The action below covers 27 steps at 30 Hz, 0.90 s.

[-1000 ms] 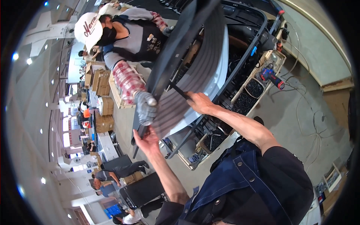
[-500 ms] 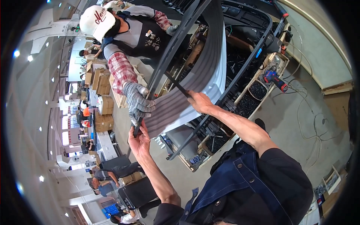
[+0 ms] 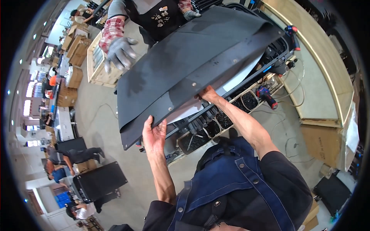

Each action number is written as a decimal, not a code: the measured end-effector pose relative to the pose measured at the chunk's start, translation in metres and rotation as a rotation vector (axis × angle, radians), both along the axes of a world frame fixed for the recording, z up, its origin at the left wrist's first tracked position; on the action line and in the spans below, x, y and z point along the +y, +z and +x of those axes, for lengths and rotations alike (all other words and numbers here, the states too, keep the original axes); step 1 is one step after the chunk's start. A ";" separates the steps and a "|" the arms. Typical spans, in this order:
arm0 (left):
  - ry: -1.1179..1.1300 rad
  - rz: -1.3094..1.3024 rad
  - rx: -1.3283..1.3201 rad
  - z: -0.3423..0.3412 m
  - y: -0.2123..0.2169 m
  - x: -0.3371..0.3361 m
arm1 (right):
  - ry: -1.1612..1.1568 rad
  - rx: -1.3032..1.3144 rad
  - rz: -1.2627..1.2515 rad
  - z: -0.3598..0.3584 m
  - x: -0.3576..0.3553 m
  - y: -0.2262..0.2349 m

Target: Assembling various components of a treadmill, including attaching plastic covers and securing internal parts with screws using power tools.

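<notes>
A large dark grey belt-like sheet (image 3: 181, 54), lapped over a board with round holes along its near edge, lies in front of me. My left hand (image 3: 155, 135) is palm up at the near left edge, thumb and fingers closed on it. Farther right, my right hand (image 3: 209, 94) grips the same edge, its fingertips partly hidden beneath. A pale surface (image 3: 189, 109) shows under the edge. Across from me, a co-worker's gloved hand (image 3: 121, 52) is spread above the left end, apart from the sheet. The co-worker's other gloved hand (image 3: 191, 14) is at the far edge.
Beneath the sheet is a black frame (image 3: 275, 59). Wooden trays of dark screws (image 3: 249, 101) run along the near side, with a cordless drill (image 3: 266, 97) at their right end. A wooden crate (image 3: 101, 61) stands left; cables (image 3: 296, 106) trail on the right.
The sheet, earlier steeply tilted with its ribbed grey face showing, now lies flatter with its dark face up. The co-worker's near glove has let go and opened. My view has shifted.
</notes>
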<state>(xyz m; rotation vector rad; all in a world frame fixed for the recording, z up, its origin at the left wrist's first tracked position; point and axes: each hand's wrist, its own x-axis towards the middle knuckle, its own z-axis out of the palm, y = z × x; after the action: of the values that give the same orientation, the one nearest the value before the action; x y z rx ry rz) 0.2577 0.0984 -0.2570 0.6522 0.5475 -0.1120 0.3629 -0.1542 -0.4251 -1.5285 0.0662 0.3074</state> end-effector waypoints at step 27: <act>0.549 0.026 0.109 -0.032 -0.098 -0.047 | -0.420 0.104 0.459 -0.014 -0.373 0.055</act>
<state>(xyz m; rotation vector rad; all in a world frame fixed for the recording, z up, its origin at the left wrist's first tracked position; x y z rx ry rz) 0.2253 0.0513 -0.3554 0.5030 0.8167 0.3779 0.3485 -0.5275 -0.3705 -1.0107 0.3694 0.0567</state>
